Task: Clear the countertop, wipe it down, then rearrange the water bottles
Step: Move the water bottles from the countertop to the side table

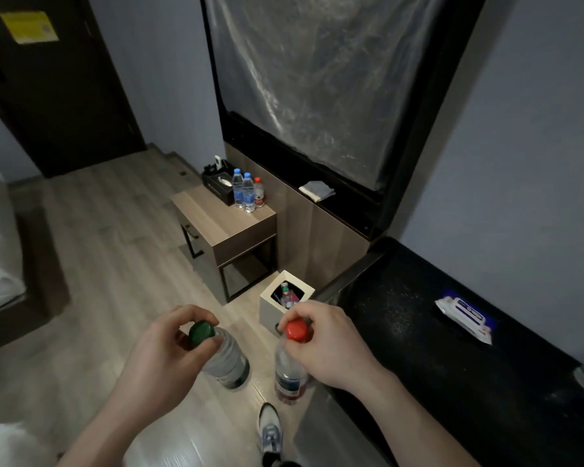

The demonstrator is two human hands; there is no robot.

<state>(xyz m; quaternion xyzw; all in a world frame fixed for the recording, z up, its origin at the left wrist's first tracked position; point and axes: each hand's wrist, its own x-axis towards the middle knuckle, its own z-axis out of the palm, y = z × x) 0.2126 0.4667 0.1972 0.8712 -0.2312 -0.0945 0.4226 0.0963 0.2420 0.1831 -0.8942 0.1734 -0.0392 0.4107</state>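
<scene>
My left hand [164, 352] grips the neck of a green-capped water bottle [228, 360], which hangs over the wooden floor. My right hand [327, 345] holds a red-capped bottle [289, 379] by its neck, just left of the black countertop [418, 332]. A pack of wet wipes [466, 313] lies on the countertop near the wall. Three more bottles [248, 192], two with blue caps and one with a red cap, stand together on the wooden side table [223, 220] further away.
A white waste bin [285, 299] holding discarded items stands on the floor between the side table and the countertop. A black tissue box [218, 183] sits behind the bottles. A folded cloth [317, 190] lies on the ledge under the covered screen. My shoe [269, 429] is below.
</scene>
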